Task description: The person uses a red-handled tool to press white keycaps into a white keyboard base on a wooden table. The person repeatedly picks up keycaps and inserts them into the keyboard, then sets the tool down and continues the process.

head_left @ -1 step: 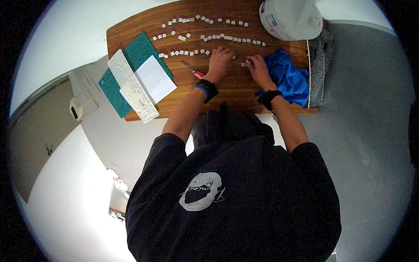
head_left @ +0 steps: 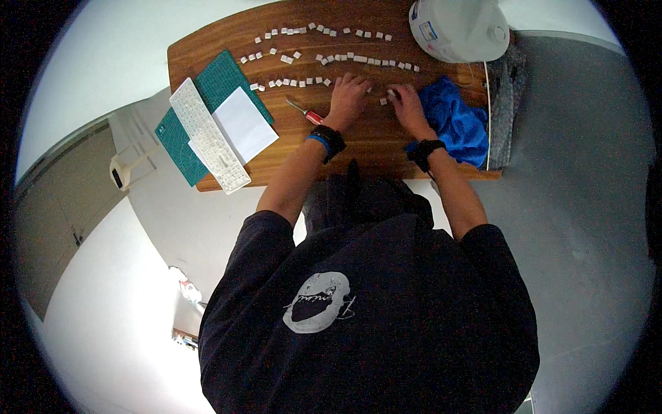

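Note:
My left hand lies palm down on the wooden table, fingers apart at the right end of the nearest row of white keycaps. A small white keycap sits by its index finger; what lies under the fingers is hidden. With thumb and fingers, my right hand pinches a white keycap, partly covered by the fingertips. Just left of that hand, another loose keycap rests on the table.
Two more rows of keycaps stretch across the far table. A white keyboard and paper lie on a green cutting mat at left. A red-handled screwdriver, blue cloth and large translucent jug are also there.
The right fingertips and their keycap have shifted very slightly, so the loose keycap beside them shows more separately. My left hand stays in place.

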`<act>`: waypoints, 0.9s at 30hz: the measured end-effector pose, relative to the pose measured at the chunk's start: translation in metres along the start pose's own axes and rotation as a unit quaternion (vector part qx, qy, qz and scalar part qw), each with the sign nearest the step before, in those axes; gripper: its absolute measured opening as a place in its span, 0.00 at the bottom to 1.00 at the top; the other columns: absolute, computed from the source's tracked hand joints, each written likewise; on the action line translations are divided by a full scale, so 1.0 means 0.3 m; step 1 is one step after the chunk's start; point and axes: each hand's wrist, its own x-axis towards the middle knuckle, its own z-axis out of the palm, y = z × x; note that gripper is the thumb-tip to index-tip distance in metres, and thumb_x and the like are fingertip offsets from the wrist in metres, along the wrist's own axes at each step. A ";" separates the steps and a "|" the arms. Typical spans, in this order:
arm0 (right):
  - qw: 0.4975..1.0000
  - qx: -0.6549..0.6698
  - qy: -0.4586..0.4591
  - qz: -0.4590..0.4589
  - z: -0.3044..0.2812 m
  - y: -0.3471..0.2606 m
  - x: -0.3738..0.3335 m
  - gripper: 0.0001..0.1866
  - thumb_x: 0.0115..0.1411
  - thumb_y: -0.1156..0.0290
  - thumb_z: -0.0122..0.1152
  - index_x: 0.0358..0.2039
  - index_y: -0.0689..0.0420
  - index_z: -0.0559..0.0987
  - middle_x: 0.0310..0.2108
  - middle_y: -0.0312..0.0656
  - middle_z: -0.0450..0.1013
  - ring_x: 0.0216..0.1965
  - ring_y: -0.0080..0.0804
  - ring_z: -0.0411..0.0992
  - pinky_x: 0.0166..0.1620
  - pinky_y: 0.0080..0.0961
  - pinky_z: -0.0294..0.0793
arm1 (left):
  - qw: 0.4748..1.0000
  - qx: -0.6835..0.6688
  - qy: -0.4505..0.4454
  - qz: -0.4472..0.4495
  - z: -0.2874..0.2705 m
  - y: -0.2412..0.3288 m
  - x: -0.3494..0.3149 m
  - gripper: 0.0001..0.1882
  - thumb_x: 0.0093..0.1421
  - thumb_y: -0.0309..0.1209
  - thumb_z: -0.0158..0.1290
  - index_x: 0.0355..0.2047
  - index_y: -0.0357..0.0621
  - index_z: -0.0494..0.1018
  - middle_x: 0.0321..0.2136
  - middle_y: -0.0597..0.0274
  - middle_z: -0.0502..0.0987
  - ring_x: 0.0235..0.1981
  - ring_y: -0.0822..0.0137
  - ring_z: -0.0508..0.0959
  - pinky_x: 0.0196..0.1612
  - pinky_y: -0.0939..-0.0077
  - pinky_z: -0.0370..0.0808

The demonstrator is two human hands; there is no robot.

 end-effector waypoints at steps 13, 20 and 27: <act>0.991 0.074 0.094 0.053 0.069 -0.026 0.068 0.13 0.62 0.67 0.64 0.44 0.58 0.77 0.38 0.47 0.73 0.38 0.42 0.76 0.42 0.37 0.75 | 0.999 -0.009 0.002 -0.037 -0.009 0.027 -0.019 0.19 0.51 0.30 0.60 0.46 0.48 0.77 0.46 0.60 0.76 0.52 0.54 0.71 0.54 0.56 0.68; 0.991 0.064 0.039 0.108 0.065 0.018 -0.026 0.17 0.61 0.63 0.65 0.45 0.61 0.75 0.42 0.50 0.72 0.42 0.46 0.72 0.47 0.41 0.72 | 0.999 0.001 0.012 -0.032 0.003 0.051 -0.023 0.20 0.54 0.31 0.58 0.48 0.48 0.76 0.46 0.60 0.76 0.51 0.54 0.72 0.51 0.56 0.69; 0.997 0.034 0.005 0.071 0.089 0.021 -0.083 0.22 0.60 0.60 0.64 0.49 0.60 0.73 0.49 0.57 0.71 0.53 0.58 0.68 0.55 0.50 0.69 | 0.999 -0.009 0.021 -0.030 -0.001 0.077 -0.023 0.21 0.54 0.31 0.57 0.50 0.48 0.75 0.45 0.59 0.76 0.50 0.54 0.72 0.51 0.56 0.69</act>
